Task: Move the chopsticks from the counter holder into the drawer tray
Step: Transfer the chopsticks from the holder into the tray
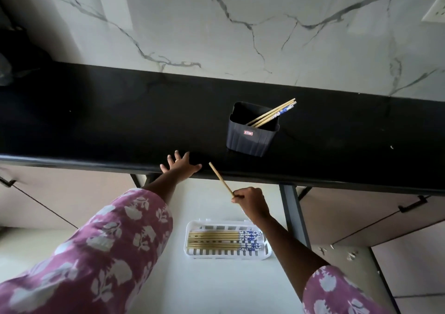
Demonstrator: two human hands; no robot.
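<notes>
A dark ribbed holder (250, 135) stands on the black counter (96, 121) with a few chopsticks (272, 113) leaning out to the right. My right hand (251, 200) is shut on one wooden chopstick (220, 179), whose free end points up-left over the counter's front edge. My left hand (179, 166) rests flat and open on that edge. Below, in the open drawer (216, 284), a white slotted tray (192, 231) holds several chopsticks (224, 240) lying side by side, their blue patterned ends to the right.
A marble-patterned wall (240, 24) rises behind the counter. Closed drawer fronts with dark handles (413, 204) flank the open drawer on both sides. A dark object (14, 56) sits at the far left of the counter. A wall socket (434, 10) is at top right.
</notes>
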